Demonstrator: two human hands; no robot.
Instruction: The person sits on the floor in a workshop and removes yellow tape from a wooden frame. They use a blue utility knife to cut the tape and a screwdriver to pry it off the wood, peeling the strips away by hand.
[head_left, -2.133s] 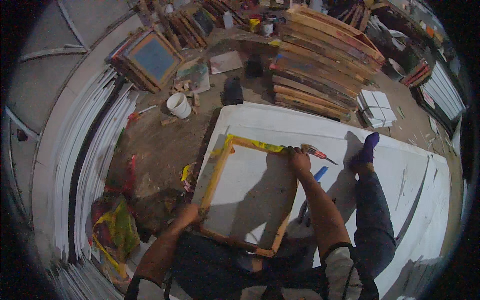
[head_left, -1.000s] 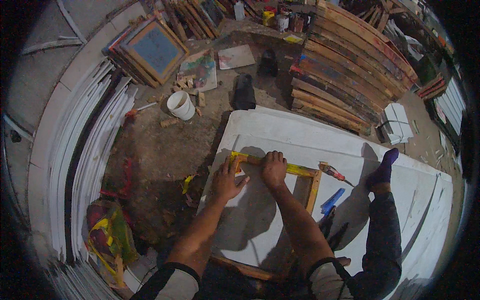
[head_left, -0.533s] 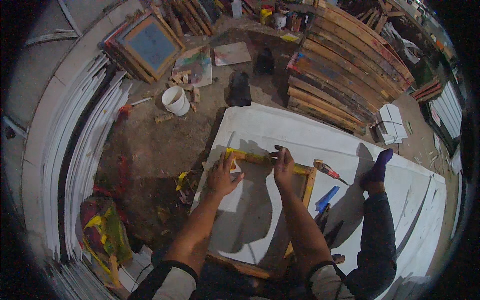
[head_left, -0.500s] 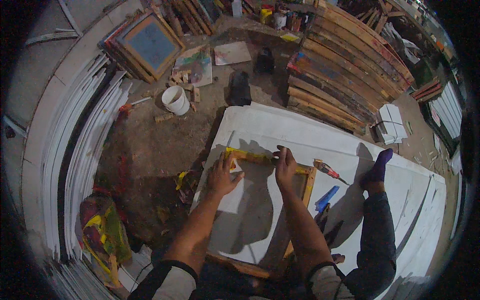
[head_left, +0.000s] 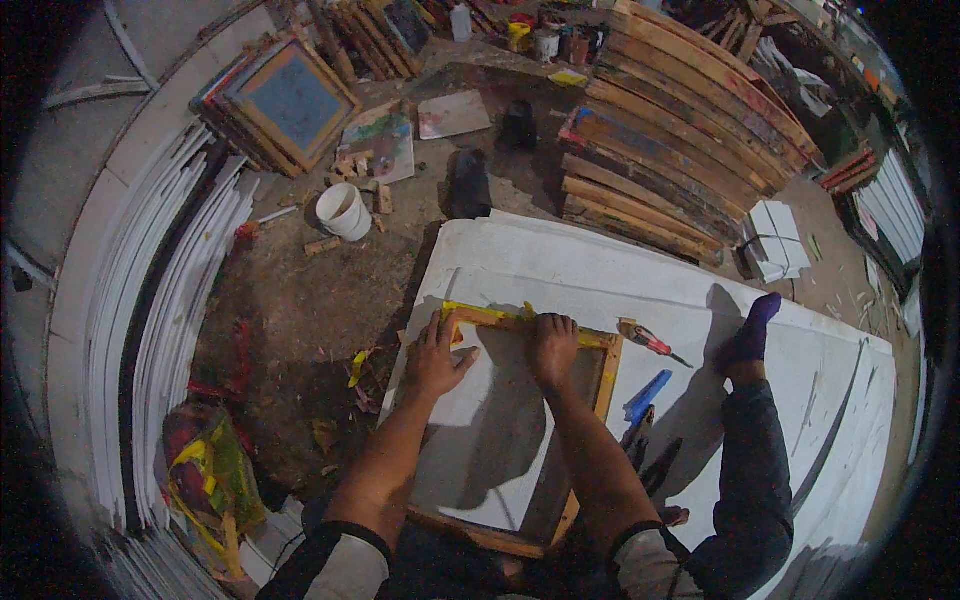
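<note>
A wooden frame (head_left: 606, 368) with white mesh stretched over it lies flat on a big white board (head_left: 800, 360) on the floor. Its far rail carries yellow tape. My left hand (head_left: 437, 357) presses flat on the mesh at the frame's far left corner, fingers spread. My right hand (head_left: 553, 347) presses palm-down on the mesh just under the far rail, fingers together. Neither hand holds anything. My leg in dark trousers with a purple sock (head_left: 752, 330) stretches out to the right of the frame.
A red-handled tool (head_left: 647, 341) and a blue tool (head_left: 647, 396) lie on the board right of the frame. A white bucket (head_left: 343, 211) stands on the dirt floor. Stacked wooden frames (head_left: 670, 140) fill the back; white panels (head_left: 120, 330) are piled at left.
My left hand came off the frame's near left edge and now lies flat by the far left corner. My right hand slid from the far right corner onto the mesh.
</note>
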